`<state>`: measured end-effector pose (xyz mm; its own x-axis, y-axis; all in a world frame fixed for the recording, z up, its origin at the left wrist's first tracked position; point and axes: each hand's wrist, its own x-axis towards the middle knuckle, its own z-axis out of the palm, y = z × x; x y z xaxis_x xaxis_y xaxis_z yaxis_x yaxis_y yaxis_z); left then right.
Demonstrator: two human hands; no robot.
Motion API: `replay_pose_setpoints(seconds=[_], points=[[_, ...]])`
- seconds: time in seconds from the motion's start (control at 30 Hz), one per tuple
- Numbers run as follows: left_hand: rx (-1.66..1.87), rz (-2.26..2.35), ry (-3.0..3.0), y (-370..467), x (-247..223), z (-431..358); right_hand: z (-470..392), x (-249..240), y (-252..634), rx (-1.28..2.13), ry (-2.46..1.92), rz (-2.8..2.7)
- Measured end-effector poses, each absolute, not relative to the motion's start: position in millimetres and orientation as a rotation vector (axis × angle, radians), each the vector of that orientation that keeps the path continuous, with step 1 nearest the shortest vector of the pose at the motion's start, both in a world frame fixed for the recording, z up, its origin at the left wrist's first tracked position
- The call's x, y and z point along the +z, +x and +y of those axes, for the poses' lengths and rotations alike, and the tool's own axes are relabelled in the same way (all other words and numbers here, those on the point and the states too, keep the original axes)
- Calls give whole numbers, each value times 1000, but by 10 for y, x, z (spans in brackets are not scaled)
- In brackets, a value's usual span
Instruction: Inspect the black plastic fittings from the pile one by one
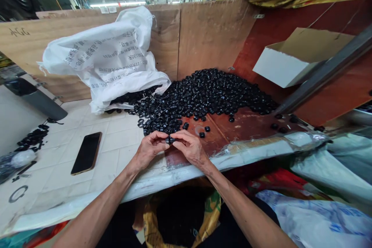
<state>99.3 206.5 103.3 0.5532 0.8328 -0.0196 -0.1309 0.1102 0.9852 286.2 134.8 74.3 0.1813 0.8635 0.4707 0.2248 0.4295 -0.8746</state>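
Centrally, just below the middle of the frame, the left hand [151, 148] and right hand [190, 148] meet with fingertips pinched around small black parts [170, 140], held over the front of the desk [116, 131]. Whether these are one piece or two pressed together, I cannot tell. Directly behind the hands, a heap of glossy black pieces [215, 93] spreads from the centre toward the right, against wooden boards [215, 35]; open ring-like ones lie at its left end, and a few loose ones sit on the reddish-brown surface just right of the hands. At upper left, a white woven sack [116, 54] with printed characters lies with its mouth toward the heap, black pieces showing at the opening. A dark-screened phone [86, 153] rests at left on the pale covering, with a grey cylinder [39, 99] beyond it. An open white box [280, 66] is at upper right. Below the desk edge, a yellow patterned bag [152, 224] gapes at bottom centre.
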Motion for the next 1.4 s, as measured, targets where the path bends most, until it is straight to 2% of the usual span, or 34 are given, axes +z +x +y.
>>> replay_pose_setpoints(seconds=[0.57,0.77,1.0,1.4], points=[[841,627,1466,993,983,2014,1253,785,2780,504,-1247,-1466],[849,611,1522,988,935,2010,1258,791,2765,275,-1377,-1558],[864,618,1519,992,952,2002,1240,797,2780,393,-1298,-1543],[857,689,1513,963,983,2000,1208,897,2759,364,-1302,-1519]])
